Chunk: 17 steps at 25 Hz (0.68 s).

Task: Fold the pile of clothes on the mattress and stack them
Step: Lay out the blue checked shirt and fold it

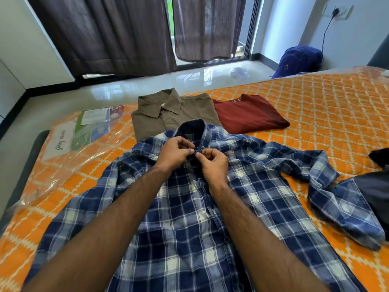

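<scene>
A blue plaid shirt (189, 207) lay spread front-up across the near part of the mattress (326, 106), its right-hand sleeve trailing toward the mattress's right edge. Both hands worked at the placket just below the collar: the left hand (173, 152) pinched the fabric beside a dark button (195, 150), and the right hand (213, 163) pinched the opposite edge of the placket, fingers curled. Beyond the collar, near the far edge, a folded olive shirt (168, 116) sat beside a folded maroon T-shirt (250, 114), the two touching. Dark garments (376, 194) lay at the right edge. A blue backpack (299, 61) stood on the floor beyond.
</scene>
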Tool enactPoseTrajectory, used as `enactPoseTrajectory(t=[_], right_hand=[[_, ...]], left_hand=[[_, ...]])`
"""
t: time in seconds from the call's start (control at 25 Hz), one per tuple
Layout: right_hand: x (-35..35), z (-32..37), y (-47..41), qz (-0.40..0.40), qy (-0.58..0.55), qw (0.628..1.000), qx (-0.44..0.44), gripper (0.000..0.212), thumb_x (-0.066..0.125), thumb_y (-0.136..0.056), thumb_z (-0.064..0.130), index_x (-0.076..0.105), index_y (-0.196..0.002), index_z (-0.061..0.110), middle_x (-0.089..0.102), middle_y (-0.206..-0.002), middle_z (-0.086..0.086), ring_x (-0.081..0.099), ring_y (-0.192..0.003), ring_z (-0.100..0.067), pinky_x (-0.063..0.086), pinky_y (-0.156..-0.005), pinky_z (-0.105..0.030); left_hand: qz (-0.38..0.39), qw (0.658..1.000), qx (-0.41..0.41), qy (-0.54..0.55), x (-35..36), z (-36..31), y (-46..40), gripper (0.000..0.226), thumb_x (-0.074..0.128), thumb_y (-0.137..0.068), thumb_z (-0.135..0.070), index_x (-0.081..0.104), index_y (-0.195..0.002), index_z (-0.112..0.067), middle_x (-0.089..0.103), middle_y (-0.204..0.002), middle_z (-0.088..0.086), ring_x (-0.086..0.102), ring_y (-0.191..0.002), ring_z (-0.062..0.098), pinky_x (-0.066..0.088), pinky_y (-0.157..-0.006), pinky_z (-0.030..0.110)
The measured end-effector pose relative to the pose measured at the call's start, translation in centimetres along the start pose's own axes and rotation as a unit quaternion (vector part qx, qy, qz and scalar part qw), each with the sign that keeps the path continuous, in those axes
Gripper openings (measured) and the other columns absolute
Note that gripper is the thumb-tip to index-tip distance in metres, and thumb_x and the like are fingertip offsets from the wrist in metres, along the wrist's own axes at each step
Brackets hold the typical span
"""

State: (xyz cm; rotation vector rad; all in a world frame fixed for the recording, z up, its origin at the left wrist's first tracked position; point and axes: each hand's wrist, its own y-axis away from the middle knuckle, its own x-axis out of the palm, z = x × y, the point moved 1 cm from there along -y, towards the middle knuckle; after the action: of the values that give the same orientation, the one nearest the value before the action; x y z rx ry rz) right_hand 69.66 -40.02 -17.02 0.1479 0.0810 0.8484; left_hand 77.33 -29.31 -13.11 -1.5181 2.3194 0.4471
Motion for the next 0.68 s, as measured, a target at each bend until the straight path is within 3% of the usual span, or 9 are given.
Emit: enactPoseTrajectory(t=[0.24,0.44,0.56,0.68], right_hand=[[-0.3,-0.8,0.5,-0.002,-0.008,0.999,-0.046,0.008,0.077,-0.088,0.012,0.072,-0.094,0.015,0.075,-0.087,0.000,0.071,-0.081,-0.011,0.061,-0.080,-0.032],[-0.5,-1.8,1.0,-0.016,-0.044,0.997,-0.068,0.011,0.077,-0.088,0.010,0.074,-0.099,0.014,0.075,-0.089,0.000,0.071,-0.083,-0.008,0.059,-0.079,-0.025],[-0.8,-2.2,0.7,0.018,-0.090,0.995,-0.038,0.007,0.073,-0.091,0.012,0.076,-0.097,0.015,0.077,-0.090,-0.006,0.075,-0.090,-0.021,0.062,-0.081,-0.037],[-0.9,-2.0,0.2,0.014,-0.119,0.993,0.012,0.005,0.077,-0.087,0.011,0.076,-0.092,0.009,0.077,-0.087,-0.013,0.075,-0.088,-0.032,0.062,-0.082,-0.047]], left_hand=[[-0.032,0.999,-0.003,0.004,0.5,0.4,0.3,0.015,0.077,-0.085,-0.012,0.065,-0.090,-0.019,0.065,-0.078,0.001,0.062,-0.067,0.013,0.043,-0.047,0.021],[-0.042,0.998,0.024,-0.034,1.1,0.6,-0.2,0.019,0.080,-0.082,-0.012,0.064,-0.086,-0.023,0.066,-0.075,0.000,0.064,-0.068,0.015,0.051,-0.060,0.031],[-0.042,0.997,0.051,-0.047,0.8,0.9,-0.2,0.021,0.081,-0.081,-0.012,0.065,-0.087,-0.024,0.070,-0.079,0.001,0.069,-0.073,0.019,0.058,-0.068,0.036],[-0.026,0.994,0.084,-0.068,0.9,0.9,0.2,0.020,0.078,-0.083,-0.009,0.065,-0.094,-0.019,0.070,-0.084,0.002,0.068,-0.076,0.015,0.057,-0.069,0.029]])
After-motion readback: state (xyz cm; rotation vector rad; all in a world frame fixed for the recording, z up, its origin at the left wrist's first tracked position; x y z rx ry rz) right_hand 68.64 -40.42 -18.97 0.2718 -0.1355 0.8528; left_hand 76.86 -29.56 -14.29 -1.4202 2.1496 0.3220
